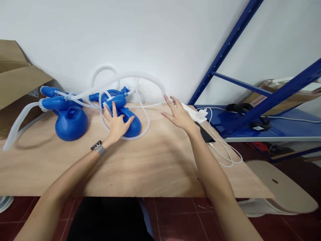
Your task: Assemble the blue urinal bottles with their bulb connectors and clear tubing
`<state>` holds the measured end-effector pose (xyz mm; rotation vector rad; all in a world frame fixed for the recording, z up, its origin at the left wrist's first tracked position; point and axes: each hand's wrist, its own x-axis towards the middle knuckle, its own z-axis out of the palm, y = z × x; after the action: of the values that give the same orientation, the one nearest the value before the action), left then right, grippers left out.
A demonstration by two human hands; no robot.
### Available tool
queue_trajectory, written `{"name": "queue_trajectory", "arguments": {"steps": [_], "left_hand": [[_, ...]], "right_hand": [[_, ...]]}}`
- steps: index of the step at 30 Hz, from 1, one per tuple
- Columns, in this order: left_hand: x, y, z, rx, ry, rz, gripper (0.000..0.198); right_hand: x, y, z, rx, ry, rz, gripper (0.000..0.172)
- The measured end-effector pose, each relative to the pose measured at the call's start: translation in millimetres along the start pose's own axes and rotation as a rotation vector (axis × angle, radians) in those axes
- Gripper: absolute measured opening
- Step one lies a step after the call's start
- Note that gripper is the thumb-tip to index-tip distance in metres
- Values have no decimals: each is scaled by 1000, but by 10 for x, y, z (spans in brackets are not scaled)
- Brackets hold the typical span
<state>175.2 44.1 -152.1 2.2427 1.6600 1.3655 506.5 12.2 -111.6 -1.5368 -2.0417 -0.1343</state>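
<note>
My left hand (pixel 116 124), with a watch (pixel 96 145) on its wrist, has its fingers spread at a blue plastic bottle (pixel 132 125) with a thick neck. Its fingertips overlap the bottle's neck; whether they touch it I cannot tell. My right hand (pixel 179 113) is held above the table, fingers apart and nothing in it. Nearest to that hand is the bend of a translucent hose (pixel 147 77), which arches over from the left. A second blue bottle (pixel 71 125), round-bodied, stands left of my left hand. Behind them lie more blue necked parts (pixel 94 97), partly hidden.
An open cardboard box (pixel 22 80) stands at the left of the wooden table (pixel 150 167). On the right lie a white power strip (pixel 194 113), a dark phone (pixel 207 134) and white cables (pixel 225 152). Blue shelving (pixel 225 43) rises beyond, with a beige stool (pixel 281 184) below.
</note>
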Motion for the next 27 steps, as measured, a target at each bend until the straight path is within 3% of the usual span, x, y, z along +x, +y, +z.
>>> {"name": "queue_trajectory", "arguments": {"steps": [4,7,9,12,14,17,21,24,27], "left_hand": [[100,7,218,-93,155,-5,50],[154,4,293,-92,136,-81,43],[129,-53,240,-57,82,-102,39],[-39,-251,-27,3,1,-15,37],[-223,-420,-323,15,-57,75,36],[-521,-613,-855,-84,-273,246,35],[-785,-658,-1389,-177,-432,346,34],[-825,-584,-1479,-170,-457,359,34],[-736,-498,-1345,-149,-474,391,37]], "right_hand": [[-4,-44,95,94,-97,-2,85],[-4,-46,149,94,-124,57,80],[6,-5,178,128,-104,99,81],[34,90,239,246,-56,134,86],[63,139,294,334,-15,148,88],[120,144,342,411,66,137,92],[153,21,185,465,123,20,98],[87,-154,-97,529,40,-133,118],[-22,-360,-381,548,-70,-186,136]]}}
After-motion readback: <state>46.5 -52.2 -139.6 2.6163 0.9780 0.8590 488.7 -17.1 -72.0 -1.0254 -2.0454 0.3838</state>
